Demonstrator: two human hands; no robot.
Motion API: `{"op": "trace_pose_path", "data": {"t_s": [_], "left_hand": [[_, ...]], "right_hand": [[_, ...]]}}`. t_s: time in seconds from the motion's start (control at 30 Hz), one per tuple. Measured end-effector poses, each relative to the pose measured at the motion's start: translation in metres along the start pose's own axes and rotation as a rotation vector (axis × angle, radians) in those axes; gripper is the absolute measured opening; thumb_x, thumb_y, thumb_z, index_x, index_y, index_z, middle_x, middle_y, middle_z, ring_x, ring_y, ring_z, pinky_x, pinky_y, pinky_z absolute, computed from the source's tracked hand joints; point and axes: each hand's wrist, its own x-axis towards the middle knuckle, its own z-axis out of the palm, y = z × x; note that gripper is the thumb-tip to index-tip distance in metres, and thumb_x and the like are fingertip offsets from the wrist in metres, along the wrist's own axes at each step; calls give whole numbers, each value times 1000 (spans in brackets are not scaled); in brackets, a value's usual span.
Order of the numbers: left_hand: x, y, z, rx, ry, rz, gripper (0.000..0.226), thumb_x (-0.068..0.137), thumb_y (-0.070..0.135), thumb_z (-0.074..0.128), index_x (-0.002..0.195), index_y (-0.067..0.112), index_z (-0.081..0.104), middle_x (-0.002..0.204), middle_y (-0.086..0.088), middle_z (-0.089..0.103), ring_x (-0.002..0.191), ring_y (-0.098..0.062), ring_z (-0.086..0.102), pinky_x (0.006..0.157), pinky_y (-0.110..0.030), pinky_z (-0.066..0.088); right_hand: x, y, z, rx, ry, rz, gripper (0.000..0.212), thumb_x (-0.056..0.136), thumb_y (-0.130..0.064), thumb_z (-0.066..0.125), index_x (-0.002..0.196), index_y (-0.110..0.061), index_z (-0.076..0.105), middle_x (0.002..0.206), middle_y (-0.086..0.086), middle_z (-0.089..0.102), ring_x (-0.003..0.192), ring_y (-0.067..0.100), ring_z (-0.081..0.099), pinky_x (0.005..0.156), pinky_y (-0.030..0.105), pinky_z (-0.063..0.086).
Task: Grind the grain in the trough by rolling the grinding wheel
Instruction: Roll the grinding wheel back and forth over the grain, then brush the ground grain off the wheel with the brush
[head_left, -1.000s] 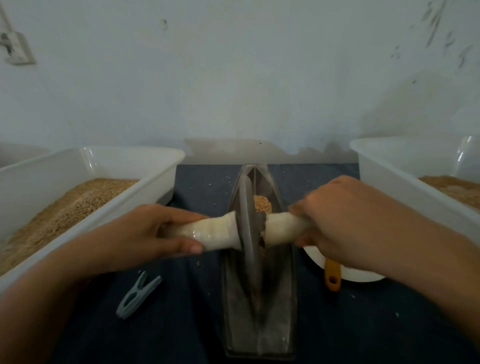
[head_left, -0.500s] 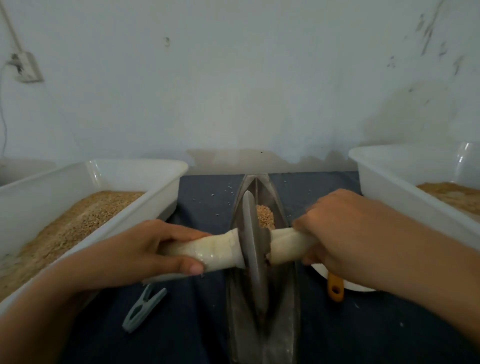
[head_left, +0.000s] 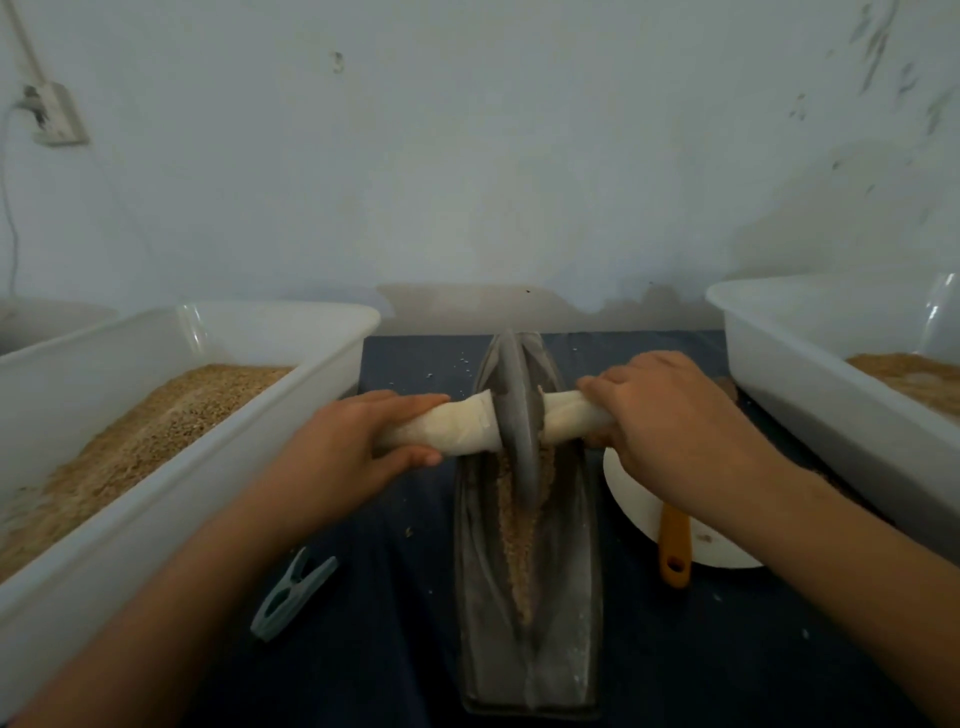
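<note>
Left hand (head_left: 358, 447) and right hand (head_left: 670, 421) each curl around a cloth-wrapped axle handle (head_left: 452, 428), keeping the grinding wheel (head_left: 517, 415) upright toward the trough's (head_left: 576, 597) twelve o'clock end, grain (head_left: 514, 530) trailing toward six.

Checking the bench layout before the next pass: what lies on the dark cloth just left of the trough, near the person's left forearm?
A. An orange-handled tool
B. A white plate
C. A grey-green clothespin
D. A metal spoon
C. A grey-green clothespin lies on the cloth left of the trough; the orange-handled tool and white plate sit on the trough's right side.
</note>
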Motion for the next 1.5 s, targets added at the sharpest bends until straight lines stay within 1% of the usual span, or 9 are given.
{"op": "trace_pose_path", "data": {"t_s": [0.2,0.33,0.5,0.73,0.93,1.07,1.2,1.37,1.5], "left_hand": [[-21,6,-35,-235,-329,19,42,72,53,66,113,56,57,101,25,68,96,5,61,84,-15,47],[-25,6,-46,-325,-488,33,42,75,55,66,116,56,55,108,21,68,100,0,62,88,-19,47],[-16,5,-25,-148,-227,-3,41,70,60,57,110,58,52,93,25,67,90,6,60,77,-9,43],[-1,1,0,-8,-15,-11,51,81,40,64,129,40,48,103,12,60,98,-8,58,83,-22,41],[-19,0,-33,-275,-329,39,39,74,60,64,112,62,55,97,27,68,91,5,62,75,-9,44],[-24,-1,-46,-307,-516,37,49,70,67,61,117,63,49,106,21,68,97,-3,64,86,-22,49],[-20,5,-31,-207,-296,24,40,72,60,58,111,67,51,97,28,67,91,6,61,76,-13,45],[-6,7,4,88,104,71,54,80,45,57,132,36,48,99,11,61,89,-8,56,75,-22,40],[1,3,11,166,161,122,58,83,48,47,136,23,49,99,4,64,84,-11,54,71,-29,41]], "right_hand": [[-20,-7,-42,26,-162,-140,22,91,-41,50,107,-27,58,87,-6,53,91,13,56,73,24,30],[-33,-9,-58,113,-238,-120,31,87,-48,54,108,-26,61,96,-4,60,91,14,60,77,27,45],[-13,-4,-32,83,-99,-54,25,89,-41,54,111,-30,58,101,-5,62,92,15,58,74,27,41],[0,2,0,9,-17,-1,40,92,-36,51,129,-27,43,124,-6,53,113,15,47,95,29,30],[-19,-9,-42,2,-163,-138,18,90,-36,52,104,-27,58,82,-7,48,83,14,51,72,26,29],[-34,-14,-58,103,-159,-147,22,86,-38,56,105,-29,62,97,-8,61,90,12,59,70,24,38],[-19,-6,-41,120,-167,-90,21,89,-37,56,107,-26,60,100,-4,62,87,14,57,63,23,33],[2,15,10,121,-16,-21,47,93,-40,50,136,-26,39,126,-6,54,112,15,49,90,29,35],[2,21,30,159,27,35,69,94,-45,43,149,-21,10,144,-6,40,131,12,34,111,28,13]]}}
